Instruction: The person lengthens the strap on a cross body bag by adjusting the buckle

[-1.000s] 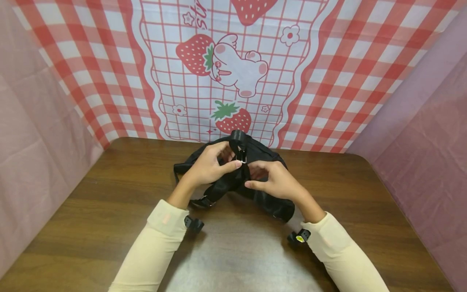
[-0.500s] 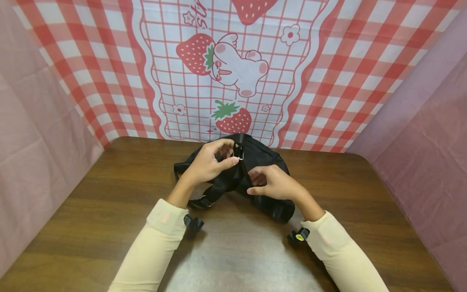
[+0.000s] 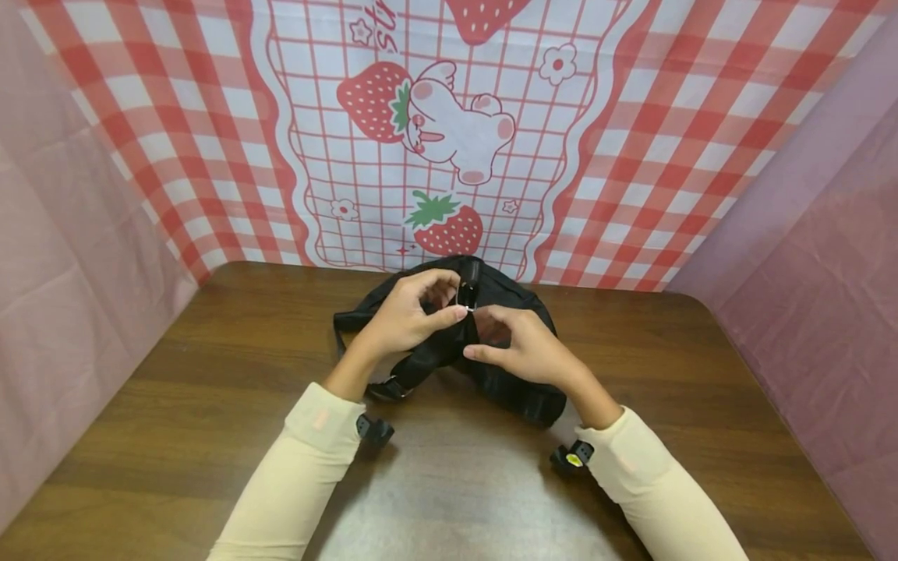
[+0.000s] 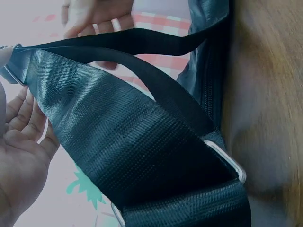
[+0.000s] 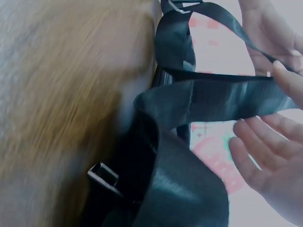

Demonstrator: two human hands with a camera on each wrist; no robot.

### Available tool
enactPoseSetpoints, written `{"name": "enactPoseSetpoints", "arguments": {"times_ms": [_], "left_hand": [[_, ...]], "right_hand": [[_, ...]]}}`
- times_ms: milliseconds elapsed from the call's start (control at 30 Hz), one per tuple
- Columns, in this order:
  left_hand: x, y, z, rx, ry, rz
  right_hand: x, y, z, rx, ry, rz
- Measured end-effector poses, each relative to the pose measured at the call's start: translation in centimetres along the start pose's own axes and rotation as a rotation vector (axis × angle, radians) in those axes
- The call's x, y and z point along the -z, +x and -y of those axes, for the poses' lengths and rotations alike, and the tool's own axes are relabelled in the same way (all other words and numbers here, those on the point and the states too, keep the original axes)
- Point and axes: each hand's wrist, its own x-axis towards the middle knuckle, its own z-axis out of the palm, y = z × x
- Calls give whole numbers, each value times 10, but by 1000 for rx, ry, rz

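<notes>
A black backpack (image 3: 512, 292) lies at the back of the table, its straps toward me. A metal buckle (image 3: 468, 305) sits on one of the straps (image 4: 118, 113). My left hand (image 3: 407, 315) pinches the strap at this buckle between thumb and fingers. Just right of it, my right hand (image 3: 526, 343) has the strap (image 5: 227, 99) between its thumb and curved fingers; in the right wrist view several of its fingertips (image 5: 241, 130) stand apart from the webbing. Another metal slider (image 4: 227, 161) shows lower on a strap in the left wrist view.
The brown wooden table (image 3: 449, 483) stretches in front of the backpack. A red-and-white checked strawberry cloth (image 3: 449, 117) hangs right behind it. Pink cloths hang at the left (image 3: 84, 273) and right (image 3: 807, 273). A small black device (image 3: 375, 430) hangs at the left cuff.
The strap loop above the buckle has sunk from its raised position. My right hand dipped, then rose back toward the buckle. The buckle has shifted slightly right with my left hand.
</notes>
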Motion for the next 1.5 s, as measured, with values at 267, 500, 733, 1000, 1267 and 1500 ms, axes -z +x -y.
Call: {"name": "enactPoseSetpoints", "arguments": {"times_ms": [267,500,733,1000,1267,1500], "left_hand": [[-1,-1,-1,12,1,18],[2,0,0,14,18,-4],[3,0,0,10,36,-5],[4,0,-1,25,46,-23],[7,-1,1,16,50,-18],[9,-1,2,16,42,-21]], "right_hand": [[-1,0,10,34,-30,-122],[0,-1,9,11,-36,-111],[0,0,5,-7,-54,-74],[0,-1,0,-7,-57,-53],[1,-1,-4,-18,-81,-24],[2,-1,-6,-9,-81,-9]]}}
